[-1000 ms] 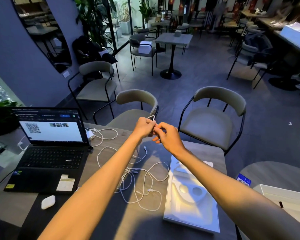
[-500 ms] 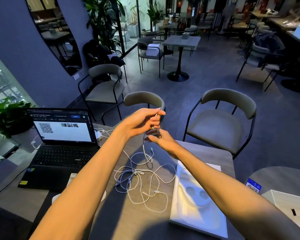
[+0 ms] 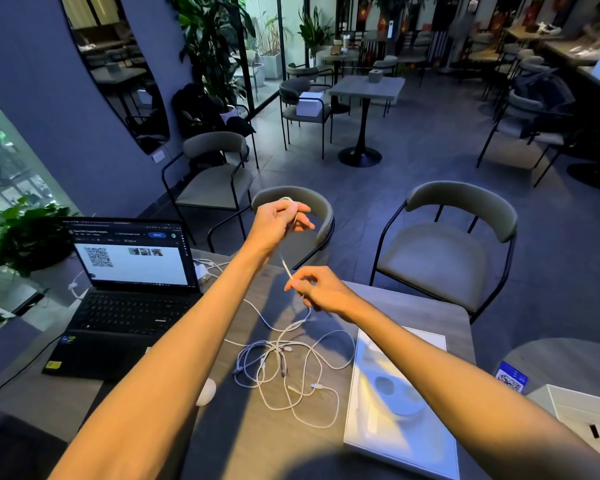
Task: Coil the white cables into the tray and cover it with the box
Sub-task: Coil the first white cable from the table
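Note:
Several white cables (image 3: 284, 368) lie tangled on the grey table, left of a white moulded tray (image 3: 395, 410) with round recesses. My left hand (image 3: 279, 220) is raised above the table's far edge and pinches one cable with a small loop at its fingertips. From there the cable runs down to my right hand (image 3: 317, 289), which pinches it lower, just above the table, then drops into the tangle. A white box (image 3: 579, 414) sits on the neighbouring table at the far right, partly cut off.
An open black laptop (image 3: 125, 292) stands at the left with a white charger (image 3: 201, 271) beside it. A small white case (image 3: 207, 393) lies near my left forearm. Two grey chairs (image 3: 444, 251) face the table's far side. A blue QR card (image 3: 511, 379) is at the right.
My hands were together at the cable end; now the left has risen and the right has dropped, stretching the cable between them. The view has shifted right.

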